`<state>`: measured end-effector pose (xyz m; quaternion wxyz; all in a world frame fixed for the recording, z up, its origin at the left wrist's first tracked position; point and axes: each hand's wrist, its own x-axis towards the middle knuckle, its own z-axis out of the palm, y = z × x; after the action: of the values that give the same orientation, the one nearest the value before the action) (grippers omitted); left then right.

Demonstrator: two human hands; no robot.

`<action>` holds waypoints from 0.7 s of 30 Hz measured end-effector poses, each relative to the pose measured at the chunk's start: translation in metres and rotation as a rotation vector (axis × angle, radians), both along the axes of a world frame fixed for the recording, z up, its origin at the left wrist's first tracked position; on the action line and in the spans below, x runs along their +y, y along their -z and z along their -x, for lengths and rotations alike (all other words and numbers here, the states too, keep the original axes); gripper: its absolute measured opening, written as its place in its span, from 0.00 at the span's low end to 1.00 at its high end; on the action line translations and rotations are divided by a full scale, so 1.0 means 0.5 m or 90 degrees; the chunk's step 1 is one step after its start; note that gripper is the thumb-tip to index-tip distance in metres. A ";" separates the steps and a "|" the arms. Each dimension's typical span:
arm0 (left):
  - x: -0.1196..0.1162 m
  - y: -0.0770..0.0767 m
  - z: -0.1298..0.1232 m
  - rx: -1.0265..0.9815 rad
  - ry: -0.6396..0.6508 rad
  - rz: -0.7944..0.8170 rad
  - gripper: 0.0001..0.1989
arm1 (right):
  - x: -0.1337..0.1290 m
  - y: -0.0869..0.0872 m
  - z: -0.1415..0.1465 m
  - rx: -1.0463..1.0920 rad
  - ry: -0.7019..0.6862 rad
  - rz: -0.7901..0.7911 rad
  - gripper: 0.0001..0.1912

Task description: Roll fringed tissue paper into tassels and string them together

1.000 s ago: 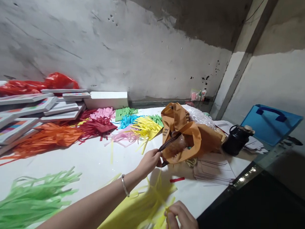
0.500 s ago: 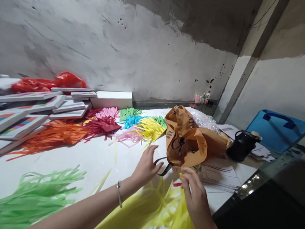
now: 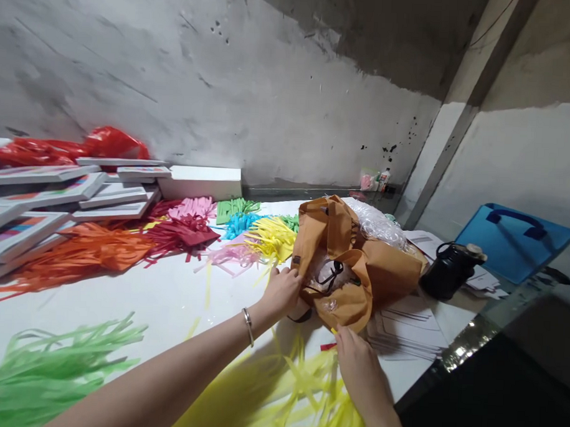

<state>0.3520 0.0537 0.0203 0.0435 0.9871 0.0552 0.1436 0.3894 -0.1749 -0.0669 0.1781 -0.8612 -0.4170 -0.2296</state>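
Note:
A brown cloth tote bag [image 3: 351, 309] lies on the table with its mouth facing me. Inside it I see clear plastic and a black cord or strap. My left hand [image 3: 285, 291] grips the left edge of the bag's mouth, its fingers closed over the fabric. At the bag's near rim is my right hand [image 3: 357, 356], with its fingertips pinched against the cloth. A small yellow scrap [image 3: 333, 331] shows by those fingertips, beside a red scrap [image 3: 328, 347]. Fringed yellow tissue paper [image 3: 260, 387] spreads beneath both forearms.
Light green fringed paper [image 3: 50, 361] lies at the left. Orange [image 3: 87, 247] and dark red tassels [image 3: 186, 232] sit before stacked boxes [image 3: 32, 223]. Behind the bag is clear plastic [image 3: 378, 223]; to its right stand a black jug [image 3: 451, 269] and a blue case [image 3: 513, 240].
My left hand has moved right onto the bag's edge and closed on it. My right hand has come to the near rim. The bag's mouth has changed shape, showing plastic inside.

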 end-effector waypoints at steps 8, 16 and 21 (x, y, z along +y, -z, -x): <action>-0.058 -0.014 -0.021 0.085 0.283 0.033 0.04 | 0.000 -0.010 0.015 -0.005 0.015 0.022 0.13; -0.036 0.054 -0.081 0.112 0.122 0.128 0.11 | -0.002 0.001 0.012 -0.032 0.025 0.013 0.15; -0.033 0.053 -0.069 0.085 0.157 0.183 0.11 | -0.002 0.002 0.013 -0.030 0.024 0.011 0.15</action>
<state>0.3867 0.0372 -0.0064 0.1973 0.9774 -0.0432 0.0619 0.3830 -0.1758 -0.0678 0.1561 -0.8647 -0.4068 -0.2499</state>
